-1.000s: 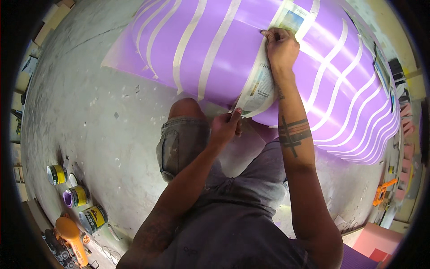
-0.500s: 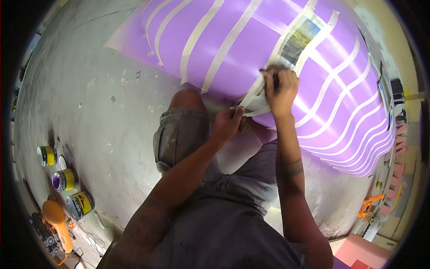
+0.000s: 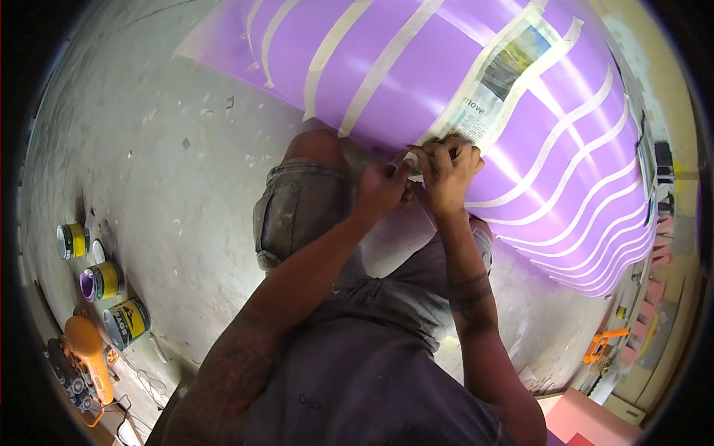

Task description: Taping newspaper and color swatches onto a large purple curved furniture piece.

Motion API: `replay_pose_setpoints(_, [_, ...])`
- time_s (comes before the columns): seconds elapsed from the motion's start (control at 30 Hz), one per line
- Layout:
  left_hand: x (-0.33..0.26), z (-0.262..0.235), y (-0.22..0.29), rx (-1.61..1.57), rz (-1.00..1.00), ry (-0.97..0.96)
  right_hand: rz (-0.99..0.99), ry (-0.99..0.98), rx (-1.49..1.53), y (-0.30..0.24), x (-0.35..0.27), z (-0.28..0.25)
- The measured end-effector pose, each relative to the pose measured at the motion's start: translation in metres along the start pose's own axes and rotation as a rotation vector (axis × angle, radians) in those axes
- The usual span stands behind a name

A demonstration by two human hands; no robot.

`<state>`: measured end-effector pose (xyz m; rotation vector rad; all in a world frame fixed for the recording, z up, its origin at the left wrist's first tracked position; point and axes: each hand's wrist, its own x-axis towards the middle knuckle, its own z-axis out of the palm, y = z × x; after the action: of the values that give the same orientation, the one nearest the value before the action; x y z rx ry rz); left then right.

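Observation:
A large, curved purple panel [image 3: 424, 82] carries several bands of pale masking tape [image 3: 384, 70]. Between two of the bands lies a strip of printed newspaper [image 3: 487, 100], its lower end reaching my hands at the panel's near edge. My left hand [image 3: 383, 187] is closed, thumb and fingers pinching the strip's lower end, where a whitish bit shows. Close beside it, my right hand [image 3: 450, 178] has bent fingers gripping the strip's lower part against the edge. My fingers hide the paper's end.
My bent knees are under the panel's near edge. On the grey floor [image 3: 178, 171] at the left stand several paint cans [image 3: 102, 281], one with purple inside. An orange-and-black power tool [image 3: 91, 357] with a cord lies below them. An orange tool [image 3: 604, 344] is at the far right.
My right hand has moved down the newspaper strip toward my left hand, uncovering printed text. My left hand has stayed near the lower end. The view has shifted slightly.

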<state>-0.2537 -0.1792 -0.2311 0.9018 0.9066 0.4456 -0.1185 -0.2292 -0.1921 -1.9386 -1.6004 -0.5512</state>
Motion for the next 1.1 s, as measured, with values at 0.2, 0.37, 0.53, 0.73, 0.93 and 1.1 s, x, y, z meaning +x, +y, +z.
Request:
replay_pose_setpoints(0.2, [-0.045,0.003,-0.026,0.695,0.685,0.227,-0.016,0.002,-0.021,0.004,-0.003,0.002])
replay_pose_setpoints(0.37, [-0.059,0.0,-0.043,0.54,0.338,0.15,-0.035,0.021,-0.019,0.0,0.0,0.003])
replay_pose_setpoints(0.53, [-0.044,-0.006,-0.068,0.512,0.173,0.118,-0.035,0.027,-0.014,-0.001,0.003,0.002])
replay_pose_setpoints(0.73, [0.012,-0.002,-0.077,0.249,-0.026,0.175,-0.054,0.048,-0.055,-0.001,-0.003,0.006])
replay_pose_setpoints(0.93, [0.051,0.006,-0.077,0.08,-0.11,0.259,-0.043,0.069,-0.099,-0.002,-0.019,0.018])
replay_pose_setpoints(1.1, [0.058,-0.008,-0.085,0.189,-0.084,0.365,-0.083,0.069,-0.096,-0.006,-0.022,0.023])
